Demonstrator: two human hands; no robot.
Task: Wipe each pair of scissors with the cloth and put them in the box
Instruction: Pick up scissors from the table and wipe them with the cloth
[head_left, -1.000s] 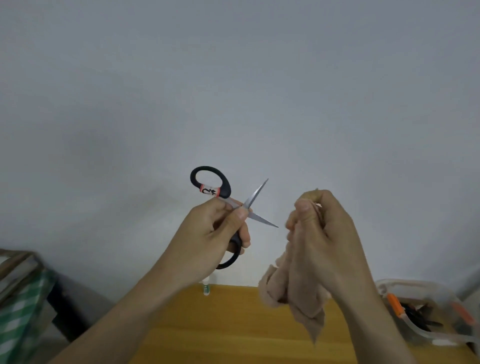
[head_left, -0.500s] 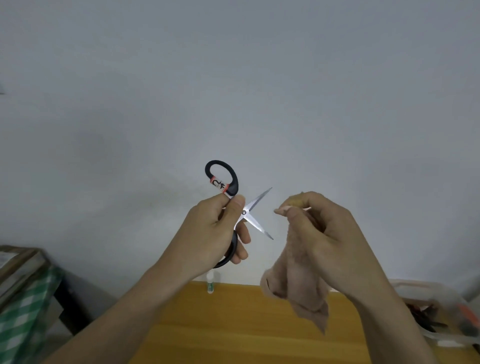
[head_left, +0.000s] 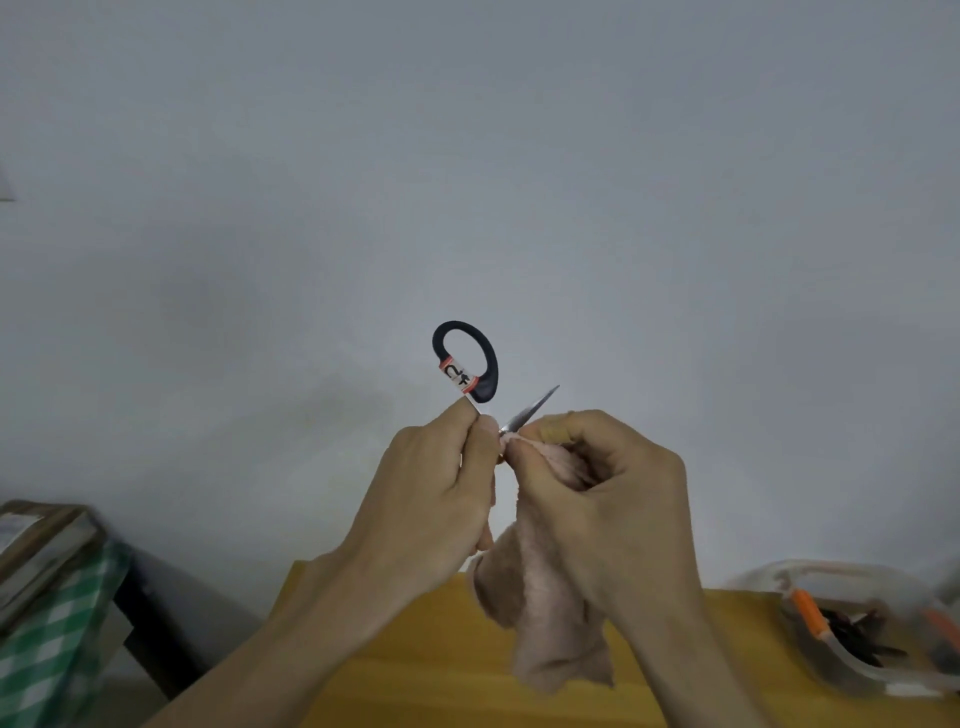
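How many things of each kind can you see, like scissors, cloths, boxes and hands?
Scissors in a hand: 1, the black-handled scissors; more dark ones lie in the box, too blurred to count
Cloths: 1, the pinkish cloth
Boxes: 1, the clear plastic box
Hands: 2, the left hand and the right hand
Total: 5
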